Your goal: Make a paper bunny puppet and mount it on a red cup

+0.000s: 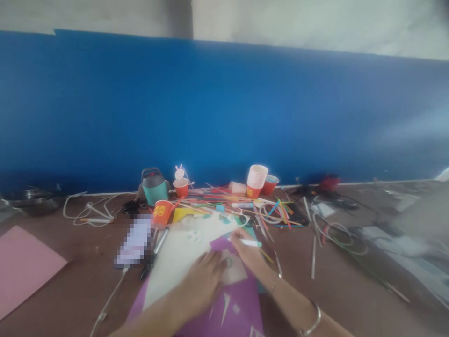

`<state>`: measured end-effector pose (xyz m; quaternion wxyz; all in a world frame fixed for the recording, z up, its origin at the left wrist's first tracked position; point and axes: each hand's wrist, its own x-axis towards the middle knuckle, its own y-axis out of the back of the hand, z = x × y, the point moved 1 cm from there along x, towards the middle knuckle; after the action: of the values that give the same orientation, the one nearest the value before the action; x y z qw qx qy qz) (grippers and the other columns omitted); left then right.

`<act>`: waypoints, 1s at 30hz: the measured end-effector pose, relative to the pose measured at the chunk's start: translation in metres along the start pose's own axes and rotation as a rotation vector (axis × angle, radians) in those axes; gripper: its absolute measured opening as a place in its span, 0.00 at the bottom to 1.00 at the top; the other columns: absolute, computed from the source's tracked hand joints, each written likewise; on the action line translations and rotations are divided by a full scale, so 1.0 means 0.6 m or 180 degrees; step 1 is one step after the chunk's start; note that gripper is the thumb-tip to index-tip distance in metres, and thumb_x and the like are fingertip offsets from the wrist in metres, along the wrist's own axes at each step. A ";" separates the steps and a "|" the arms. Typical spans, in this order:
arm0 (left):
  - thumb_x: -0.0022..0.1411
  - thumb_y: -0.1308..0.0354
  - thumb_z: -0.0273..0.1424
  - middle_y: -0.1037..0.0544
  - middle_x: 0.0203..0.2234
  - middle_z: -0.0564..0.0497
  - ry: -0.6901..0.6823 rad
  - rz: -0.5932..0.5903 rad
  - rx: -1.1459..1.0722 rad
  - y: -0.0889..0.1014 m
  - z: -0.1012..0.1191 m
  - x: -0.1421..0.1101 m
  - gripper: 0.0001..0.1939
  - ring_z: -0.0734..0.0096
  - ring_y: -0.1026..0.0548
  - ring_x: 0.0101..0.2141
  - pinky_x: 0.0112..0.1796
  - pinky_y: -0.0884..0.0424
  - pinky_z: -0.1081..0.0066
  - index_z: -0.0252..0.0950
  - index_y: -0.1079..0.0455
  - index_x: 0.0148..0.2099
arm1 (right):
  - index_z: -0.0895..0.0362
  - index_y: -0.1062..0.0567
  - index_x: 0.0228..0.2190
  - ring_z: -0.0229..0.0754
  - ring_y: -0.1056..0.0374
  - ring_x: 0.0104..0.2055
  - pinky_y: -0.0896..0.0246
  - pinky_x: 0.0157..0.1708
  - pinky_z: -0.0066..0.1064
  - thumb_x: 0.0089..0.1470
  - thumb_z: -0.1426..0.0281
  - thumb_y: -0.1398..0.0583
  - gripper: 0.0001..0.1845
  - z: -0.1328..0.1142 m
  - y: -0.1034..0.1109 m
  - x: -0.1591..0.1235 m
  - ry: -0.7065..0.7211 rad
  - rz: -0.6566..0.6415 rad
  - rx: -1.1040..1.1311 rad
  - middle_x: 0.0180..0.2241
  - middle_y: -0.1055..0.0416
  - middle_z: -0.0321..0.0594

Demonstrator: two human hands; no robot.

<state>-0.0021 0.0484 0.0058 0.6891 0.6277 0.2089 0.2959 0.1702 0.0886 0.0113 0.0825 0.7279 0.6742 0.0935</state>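
Head view: right hand (pixel 242 239), lower centre-right, fingers closed around a white pen (pixel 251 243), green-tipped end pointing right. Left hand (pixel 209 273), lower centre, palm down over papers; finger closure cannot be told. Purple sheet (pixel 248 304) at bottom centre. Stacked cups (pixel 257 178) right of centre; teal flask (pixel 156 193) left.

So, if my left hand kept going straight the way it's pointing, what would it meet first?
Probably your right hand: your left hand points toward it across some paper. Depth is unclear in this one blurred view, so it might pass beneath.
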 end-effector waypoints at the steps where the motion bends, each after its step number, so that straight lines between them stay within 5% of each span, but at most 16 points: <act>1: 0.65 0.50 0.30 0.36 0.59 0.36 0.0014 -0.0016 -0.0040 0.000 0.001 -0.003 0.24 0.52 0.39 0.60 0.57 0.40 0.53 0.32 0.42 0.62 | 0.53 0.38 0.21 0.36 0.43 0.22 0.46 0.23 0.27 0.48 0.62 0.45 0.10 0.002 0.000 0.000 -0.0042 -0.0013 0.0035 0.19 0.41 0.29; 12: 0.70 0.58 0.29 0.42 0.63 0.42 -0.0493 0.0004 -0.0118 -0.004 -0.042 0.014 0.25 0.60 0.48 0.64 0.61 0.47 0.57 0.35 0.50 0.67 | 0.54 0.36 0.20 0.36 0.42 0.21 0.45 0.23 0.28 0.45 0.63 0.44 0.10 -0.001 0.008 0.020 -0.0255 0.0185 0.0282 0.16 0.40 0.29; 16: 0.70 0.60 0.31 0.44 0.64 0.42 -0.0351 0.0016 -0.0081 -0.005 -0.053 0.030 0.24 0.60 0.50 0.64 0.60 0.46 0.55 0.35 0.50 0.67 | 0.54 0.36 0.20 0.33 0.44 0.19 0.49 0.21 0.26 0.44 0.63 0.43 0.09 0.010 0.009 0.046 -0.0250 0.0063 0.0371 0.16 0.41 0.27; 24: 0.68 0.59 0.25 0.37 0.61 0.42 -0.0306 0.0200 -0.0002 -0.007 -0.065 0.036 0.23 0.61 0.44 0.62 0.59 0.45 0.55 0.34 0.44 0.64 | 0.55 0.34 0.22 0.32 0.46 0.18 0.51 0.18 0.24 0.46 0.66 0.43 0.07 0.022 0.012 0.057 -0.0122 -0.0260 0.0339 0.16 0.41 0.27; 30: 0.63 0.52 0.21 0.28 0.49 0.45 -0.0096 0.0487 -0.0105 -0.019 -0.053 0.032 0.17 0.63 0.33 0.52 0.56 0.38 0.60 0.33 0.33 0.53 | 0.54 0.38 0.18 0.33 0.48 0.16 0.55 0.16 0.25 0.48 0.63 0.43 0.13 0.019 0.021 0.036 -0.0327 -0.0355 -0.0060 0.13 0.43 0.28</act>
<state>-0.0076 0.0846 -0.0077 0.6778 0.6347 0.1450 0.3416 0.1865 0.1092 0.0041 0.1289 0.6923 0.7077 0.0577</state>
